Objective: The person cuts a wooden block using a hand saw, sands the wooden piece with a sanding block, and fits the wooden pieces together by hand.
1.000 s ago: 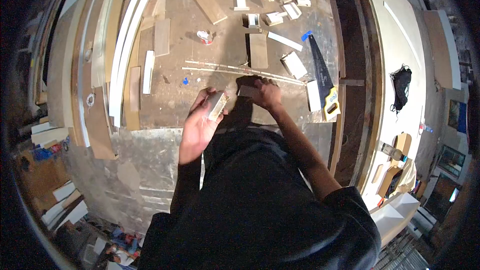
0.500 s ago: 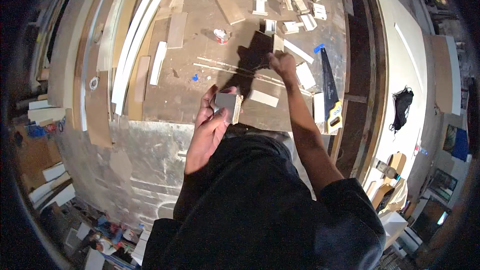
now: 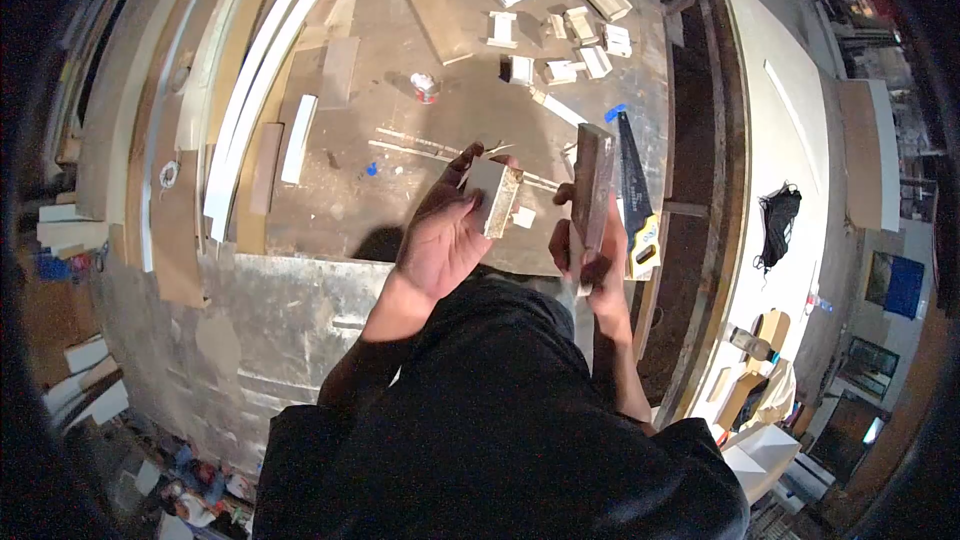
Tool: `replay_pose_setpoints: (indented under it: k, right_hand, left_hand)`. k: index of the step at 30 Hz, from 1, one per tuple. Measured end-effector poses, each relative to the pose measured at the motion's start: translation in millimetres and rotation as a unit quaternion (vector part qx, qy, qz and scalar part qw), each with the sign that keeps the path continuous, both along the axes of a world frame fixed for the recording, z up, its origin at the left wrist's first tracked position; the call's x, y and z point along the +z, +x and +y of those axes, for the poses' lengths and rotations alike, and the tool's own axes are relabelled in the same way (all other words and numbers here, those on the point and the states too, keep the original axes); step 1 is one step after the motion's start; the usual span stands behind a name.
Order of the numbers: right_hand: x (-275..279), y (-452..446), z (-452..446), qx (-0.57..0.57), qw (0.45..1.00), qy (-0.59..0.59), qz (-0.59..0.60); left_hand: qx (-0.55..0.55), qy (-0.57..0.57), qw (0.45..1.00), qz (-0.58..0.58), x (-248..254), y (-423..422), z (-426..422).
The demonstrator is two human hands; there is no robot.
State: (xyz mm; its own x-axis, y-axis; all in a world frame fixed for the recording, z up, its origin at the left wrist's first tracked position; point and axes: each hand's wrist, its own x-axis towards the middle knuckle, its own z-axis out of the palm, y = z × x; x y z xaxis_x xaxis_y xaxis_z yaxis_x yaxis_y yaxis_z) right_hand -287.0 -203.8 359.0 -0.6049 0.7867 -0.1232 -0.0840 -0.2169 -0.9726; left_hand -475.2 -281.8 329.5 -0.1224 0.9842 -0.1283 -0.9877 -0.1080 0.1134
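My left hand [image 3: 437, 245] grips a small pale wooden piece [image 3: 491, 190], with a rough, speckled edge turned to the right. In my right hand [image 3: 607, 265] is a long flat wooden block [image 3: 594, 180], held upright and brownish on the side I see. A gap separates the two pieces, both raised above the front of the worktable [image 3: 330, 215]. Just right of my right hand lies a handsaw [image 3: 636, 175] with a yellow handle. Thin wooden strips [image 3: 415, 143] lie on the table beyond my left hand.
Several small wooden assemblies [image 3: 582, 25] are scattered at the far right of the table. A small red-and-white tub [image 3: 424, 88] stands mid-table. Long boards [image 3: 250, 90] line the left side. A pale panel [image 3: 765, 140] carrying a black tangled item [image 3: 778, 225] lies at right.
My right hand has picked up the wooden block from the far part of the table and drawn it back beside my left hand. The left hand's piece is raised slightly and turned.
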Motion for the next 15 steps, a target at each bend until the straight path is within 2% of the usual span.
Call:
replay_pose_setpoints:
  k: [1, 3, 4, 6, 7, 9, 10, 13, 15]
  right_hand:
    - [12, -2, -4, -0.052, 0.997, 0.043, -0.026]
    - [18, 12, -6, -0.019, 0.998, 0.046, -0.026]
    - [21, 12, -8, -0.024, 0.987, 0.146, -0.063]
    - [34, 12, -12, 0.021, 0.976, 0.199, -0.085]
    - [31, 16, -7, 0.044, 0.947, 0.301, -0.103]
    - [38, 20, -5, 0.037, 0.961, 0.247, -0.119]
    - [46, 21, 0, 0.031, 0.959, 0.257, -0.115]
    - [46, 34, 14, 0.030, 0.955, 0.281, -0.094]
    - [52, 52, 7, 0.081, 0.932, 0.325, -0.138]
  left_hand:
    - [-0.008, 0.054, 0.997, -0.057, 7, 3, 4]
    - [-0.004, 0.037, 0.999, -0.039, 22, 10, 5]
    - [-0.002, 0.021, 0.999, 0.025, 25, 14, 6]
    - [0.020, -0.054, 0.984, 0.167, 52, 28, 14]
    - [0.023, -0.055, 0.984, 0.168, 51, 33, 12]
    - [-0.010, -0.073, 0.920, 0.384, 48, 39, 9]
    - [-0.021, -0.074, 0.886, 0.458, 49, 42, 8]
    - [-0.023, -0.062, 0.858, 0.510, 51, 52, 5]
    - [-0.024, -0.052, 0.890, 0.452, 52, 51, 7]
